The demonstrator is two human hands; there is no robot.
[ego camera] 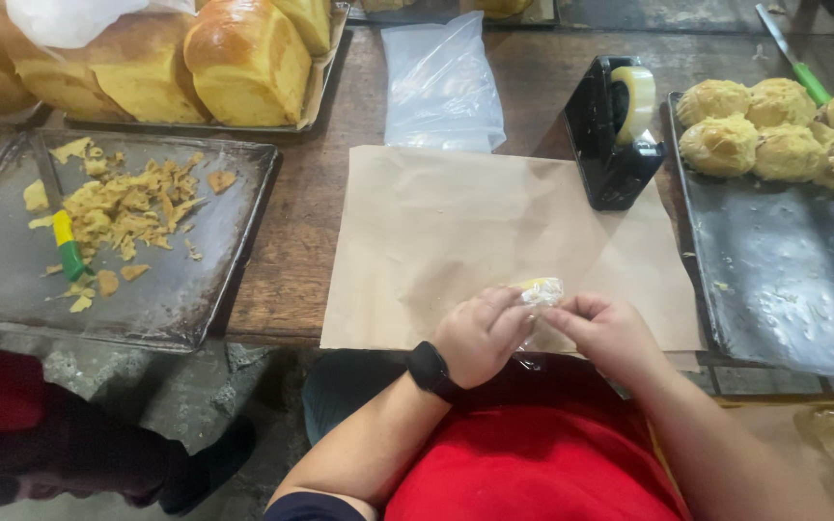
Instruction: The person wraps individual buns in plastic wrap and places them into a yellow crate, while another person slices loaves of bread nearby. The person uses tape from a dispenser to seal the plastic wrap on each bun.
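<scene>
Clear plastic wraps a small yellowish bun (541,291), and both hands pinch it at the near edge of the table. At 6 o'clock the left hand (480,333), with a black watch (430,370) on its wrist, closes its fingers on the left of the bag. The right hand (610,333) closes thumb and fingers on the right of it. The two hands almost touch, with the bun between their fingertips.

Under them lies a sheet of brown paper (456,232), spread over the wooden table (291,241) toward 12 o'clock. At 9 o'clock sits a dark tray (12,280) with pastry crumbs (132,207) and a green-and-yellow-handled tool (68,246) lying on it. At 3 o'clock a second dark tray (784,280) is bare at its near end, with round golden buns (774,130) at its far end.

Beyond the paper, toward 1 o'clock, stands a black tape dispenser (610,135), touching the sheet's far edge. At 12 o'clock lies a stack of clear bags (441,87). At 10 to 11 o'clock, farthest off, bread loaves (243,58) fill another tray.
</scene>
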